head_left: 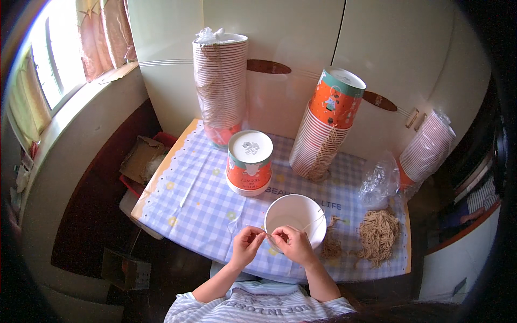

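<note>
A white-lined paper bucket (pixel 288 209) stands at the table's near edge, its open mouth facing up. A thin pale cord (pixel 313 222) runs from the right side of its rim down to my right hand (pixel 291 243). Over the bucket's near-left rim, the fingertips of my left hand (pixel 248 246) and right hand meet in a pinch. Between them is a small bit of what looks like the cord's end, mostly hidden by the fingers. Right of the bucket lie a small bunch of tan cords (pixel 332 247) and a larger tan cord pile (pixel 379 234).
An upside-down orange bucket (pixel 249 169) stands left of centre. Behind it rise a plastic-wrapped bucket stack (pixel 221 81) and another tall stack (pixel 321 137). A crumpled clear bag (pixel 379 183) and a tilted wrapped stack (pixel 427 146) are at the right. A checked tablecloth (pixel 199 196) covers the table.
</note>
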The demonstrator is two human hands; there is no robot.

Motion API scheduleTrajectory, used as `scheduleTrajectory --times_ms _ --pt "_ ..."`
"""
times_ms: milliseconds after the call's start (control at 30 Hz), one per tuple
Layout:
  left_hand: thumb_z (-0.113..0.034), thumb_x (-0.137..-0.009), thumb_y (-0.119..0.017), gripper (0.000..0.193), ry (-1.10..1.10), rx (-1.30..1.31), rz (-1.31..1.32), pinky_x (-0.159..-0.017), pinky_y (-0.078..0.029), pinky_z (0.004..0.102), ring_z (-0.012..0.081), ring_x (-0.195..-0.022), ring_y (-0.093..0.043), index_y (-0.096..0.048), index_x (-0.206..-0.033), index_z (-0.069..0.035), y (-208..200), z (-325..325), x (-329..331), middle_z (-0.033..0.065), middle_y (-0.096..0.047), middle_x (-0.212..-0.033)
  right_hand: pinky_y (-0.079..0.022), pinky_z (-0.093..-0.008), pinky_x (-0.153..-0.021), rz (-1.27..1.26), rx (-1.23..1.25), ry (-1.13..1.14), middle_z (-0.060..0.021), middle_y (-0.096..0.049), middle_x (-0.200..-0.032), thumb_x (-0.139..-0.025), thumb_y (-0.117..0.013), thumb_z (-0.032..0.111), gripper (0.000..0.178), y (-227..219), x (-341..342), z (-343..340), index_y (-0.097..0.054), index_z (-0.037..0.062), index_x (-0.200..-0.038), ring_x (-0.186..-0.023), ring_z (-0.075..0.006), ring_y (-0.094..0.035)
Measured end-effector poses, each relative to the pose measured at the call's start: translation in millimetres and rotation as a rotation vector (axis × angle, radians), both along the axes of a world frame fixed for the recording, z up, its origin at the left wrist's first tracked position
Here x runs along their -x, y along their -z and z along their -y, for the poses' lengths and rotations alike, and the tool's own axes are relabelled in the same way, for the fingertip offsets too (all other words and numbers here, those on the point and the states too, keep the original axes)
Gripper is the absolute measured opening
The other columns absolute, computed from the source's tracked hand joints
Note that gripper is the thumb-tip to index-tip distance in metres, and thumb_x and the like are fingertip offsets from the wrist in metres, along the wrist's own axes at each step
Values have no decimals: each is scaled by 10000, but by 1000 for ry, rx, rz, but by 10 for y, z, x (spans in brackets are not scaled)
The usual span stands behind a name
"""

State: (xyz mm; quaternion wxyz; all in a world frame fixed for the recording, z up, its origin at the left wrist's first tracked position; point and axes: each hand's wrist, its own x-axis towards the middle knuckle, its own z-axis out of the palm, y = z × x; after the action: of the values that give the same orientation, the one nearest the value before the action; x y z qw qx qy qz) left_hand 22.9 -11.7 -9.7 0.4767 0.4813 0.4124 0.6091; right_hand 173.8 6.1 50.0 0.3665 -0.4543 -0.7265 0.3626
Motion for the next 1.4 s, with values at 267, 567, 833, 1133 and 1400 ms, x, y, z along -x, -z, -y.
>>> scheduleTrajectory --times_ms 267,567,833,1133,1400 --pt "-52 -835 -573 72 -52 22 -22 -595 -431 183 39 -664 -512 -556 -845 18 16 4 2 13 -577 -735 -467 -298 -571 27 -39 -21 -91 -602 -735 -788 -592 113 98 5 -8 9 -581 20 -817 -624 -185 -594" --pt "-52 -830 -577 81 -33 33 -120 -569 -425 188 38 -633 -503 -547 -853 19 27 -26 7 12 -567 -713 -464 -318 -592 -16 -9 -88 -111 -595 -738 -795 -580 110 101 -18 -27 0 -578 13 -819 -662 -231 -598" --pt "-45 -830 -574 63 -58 -30 -156 -531 -383 182 36 -594 -454 -547 -831 11 13 -25 -31 8 -543 -681 -467 -319 -602 -19 8 -168 -118 -600 -748 -791 -585 104 98 15 -56 -25 -577 12 -825 -676 -234 -606" --pt "-30 -782 -614 70 -127 -161 -408 -479 -318 204 51 -547 -358 -553 -811 -12 -72 20 78 0 -484 -688 -432 -338 -649 166 -465 -32 -59 -613 -749 -737 -643 92 88 4 -13 86 -604 63 -811 -679 -225 -581" --pt "-83 -825 -589 75 63 239 43 -539 -343 175 27 -620 -416 -551 -845 -21 98 352 113 -35 -503 -708 -316 -383 -808 343 -579 119 43 -563 -824 -697 -688 125 312 256 31 433 -497 137 -942 -798 -125 -546"
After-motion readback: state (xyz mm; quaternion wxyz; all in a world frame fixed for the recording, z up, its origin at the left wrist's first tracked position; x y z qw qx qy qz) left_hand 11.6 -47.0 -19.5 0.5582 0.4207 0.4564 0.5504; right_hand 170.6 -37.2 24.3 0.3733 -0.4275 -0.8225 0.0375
